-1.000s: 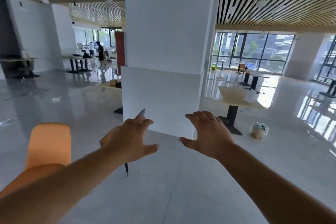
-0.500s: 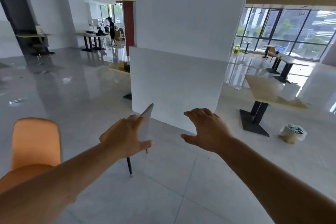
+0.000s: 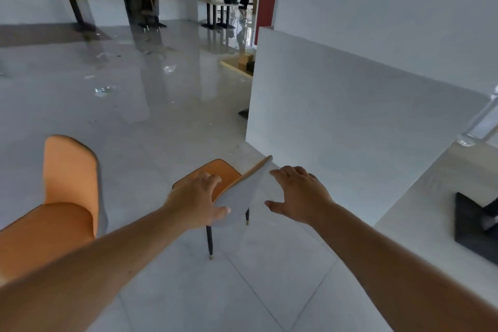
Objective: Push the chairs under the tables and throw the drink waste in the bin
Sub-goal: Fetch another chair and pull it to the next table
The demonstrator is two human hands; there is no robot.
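Glossy grey floor [image 3: 161, 105], white pillar [image 3: 363, 75] ahead. Orange chair [image 3: 234, 191] now standing just below both hands, closer than a second ago: left hand [image 3: 196, 197] gripping its grey backrest, right hand [image 3: 299, 194] open, nearing the edge. Second orange chair [image 3: 67, 197] waiting left; table [image 3: 436, 213] right

Glossy tiled floor [image 3: 167, 121]; chair [image 3: 237, 197] with matt grey back, orange upholstery.

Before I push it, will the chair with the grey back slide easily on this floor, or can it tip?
The chair probably slides easily: the floor looks glossy and its legs are thin. A high push could tip it, since the left hand rests near the backrest top. Rigid shell, likely light.
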